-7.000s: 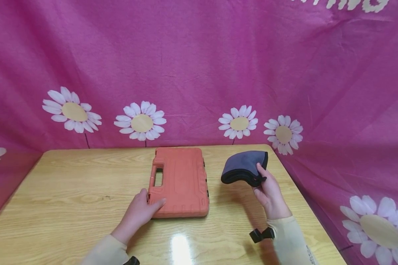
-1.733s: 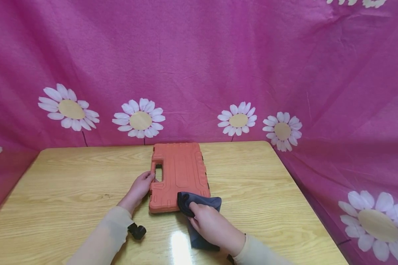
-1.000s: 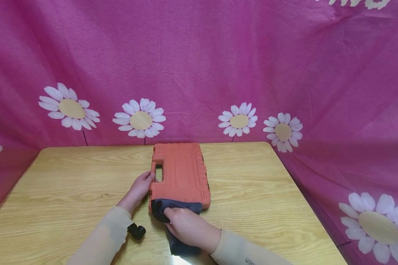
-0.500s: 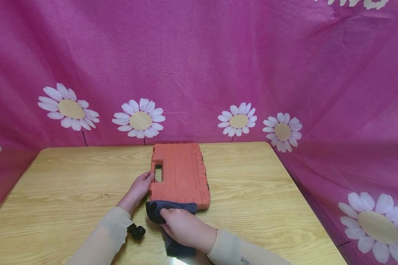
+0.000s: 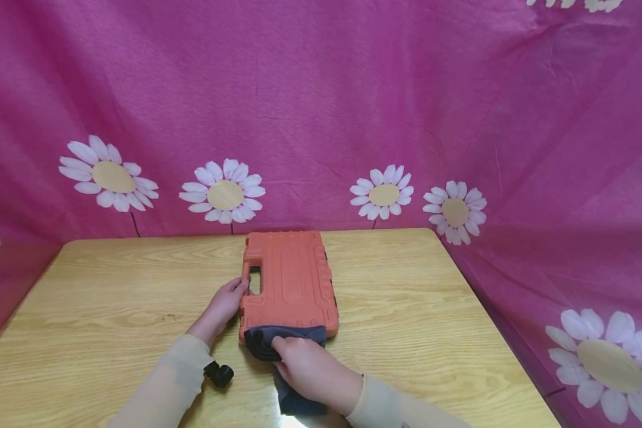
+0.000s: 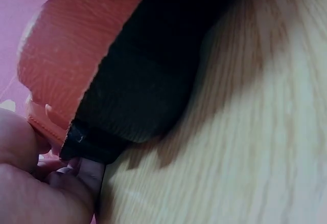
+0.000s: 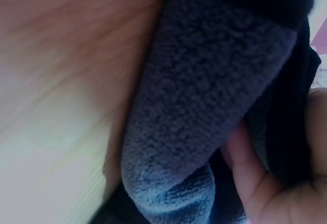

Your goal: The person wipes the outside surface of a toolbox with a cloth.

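An orange plastic carrying case (image 5: 290,276) with a black underside lies on the table, its handle opening to the left. My left hand (image 5: 224,304) grips the handle side, thumb on top; in the left wrist view the fingers (image 6: 84,175) curl beneath the black lower half. A folded grey-blue cloth with black edging (image 5: 302,405) is in my right hand (image 5: 315,370), pinched between thumb and fingers. It lies against the case's near side and hides part of that edge, its lower end hanging toward the table. The right wrist view shows its fleecy surface (image 7: 214,86) up close.
The light wooden table (image 5: 112,309) extends to both sides of the case. Behind it and on the right hangs a magenta curtain (image 5: 310,107) printed with white daisies. A black wrist camera (image 5: 219,374) sits on the left sleeve.
My right hand brought the cloth from the right to the case's near edge, then moved it left and slightly back right. My left hand shifted up to the handle and has since stayed there.
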The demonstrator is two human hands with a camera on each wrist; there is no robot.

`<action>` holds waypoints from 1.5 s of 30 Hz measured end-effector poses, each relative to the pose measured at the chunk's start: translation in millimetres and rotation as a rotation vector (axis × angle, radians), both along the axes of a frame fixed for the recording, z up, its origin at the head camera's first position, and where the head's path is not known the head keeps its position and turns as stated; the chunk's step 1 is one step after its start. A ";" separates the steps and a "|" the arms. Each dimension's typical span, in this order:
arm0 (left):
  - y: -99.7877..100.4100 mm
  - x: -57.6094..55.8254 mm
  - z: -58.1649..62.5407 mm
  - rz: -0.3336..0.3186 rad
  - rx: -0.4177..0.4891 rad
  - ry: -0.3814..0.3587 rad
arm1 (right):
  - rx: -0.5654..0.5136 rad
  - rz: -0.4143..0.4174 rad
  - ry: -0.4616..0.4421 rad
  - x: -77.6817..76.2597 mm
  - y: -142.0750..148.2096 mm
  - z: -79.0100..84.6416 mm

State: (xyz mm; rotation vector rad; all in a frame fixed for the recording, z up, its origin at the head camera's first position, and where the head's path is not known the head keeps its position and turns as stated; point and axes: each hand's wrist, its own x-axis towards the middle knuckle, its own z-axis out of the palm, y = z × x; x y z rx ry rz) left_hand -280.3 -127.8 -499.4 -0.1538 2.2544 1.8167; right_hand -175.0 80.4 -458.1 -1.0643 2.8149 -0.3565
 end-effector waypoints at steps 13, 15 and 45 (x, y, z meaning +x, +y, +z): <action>-1.7 -0.3 -2.1 0.003 -0.012 0.009 | -0.057 -0.057 -0.001 2.6 30.6 1.7; -1.6 -0.1 -2.0 0.002 -0.011 0.013 | -0.071 -0.060 -0.002 2.5 35.4 1.4; 0.3 -0.8 -0.3 -0.005 -0.017 0.001 | -0.184 -0.188 -0.085 1.0 94.9 -3.3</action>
